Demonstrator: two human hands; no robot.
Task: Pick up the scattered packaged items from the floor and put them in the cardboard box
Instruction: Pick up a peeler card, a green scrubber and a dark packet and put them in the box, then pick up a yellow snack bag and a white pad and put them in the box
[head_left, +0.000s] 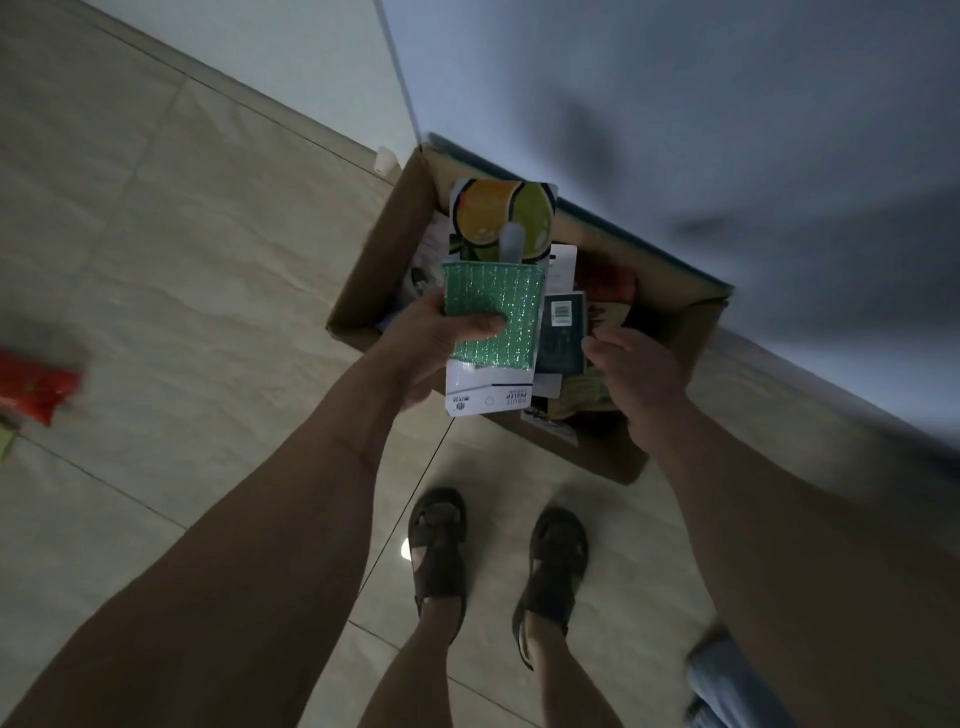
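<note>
- My left hand (431, 338) clamps the green scrubber pack (493, 317) and peeler card (491, 387), thumb on top, above the cardboard box (363, 280).
- My right hand (636, 374) hangs open beside them, holding nothing.

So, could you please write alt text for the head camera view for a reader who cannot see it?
Seen from above, a person's left hand holds a green sponge pack and a fruit-printed card over an open cardboard box of packaged items, the right hand beside it. A red package lies on the tiled floor.
</note>
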